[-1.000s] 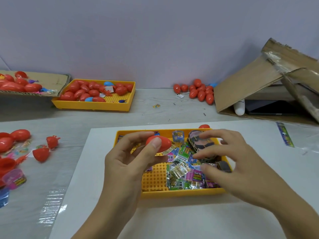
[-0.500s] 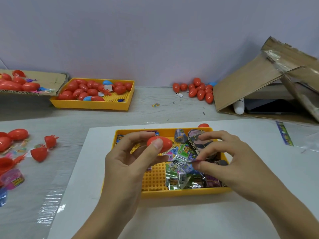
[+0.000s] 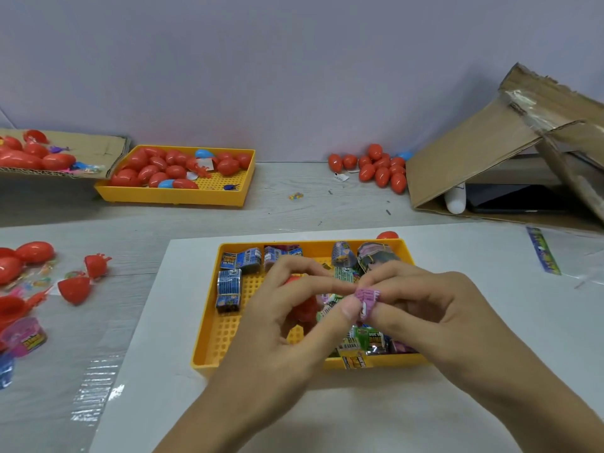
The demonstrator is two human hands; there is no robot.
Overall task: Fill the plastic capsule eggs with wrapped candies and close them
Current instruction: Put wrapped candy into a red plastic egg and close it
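1. Being cupped in the left hand (image 3: pixel 277 325) is a red egg (image 3: pixel 302 305), held above the yellow tray (image 3: pixel 209 335).
2. Being pinched by the right hand (image 3: pixel 434 308), with the left thumb touching it, is a pink candy (image 3: pixel 367 297).
3. Being carried out, apparently, is the filling step; the candy is needing to be pushed inside, then the egg snapped closed.
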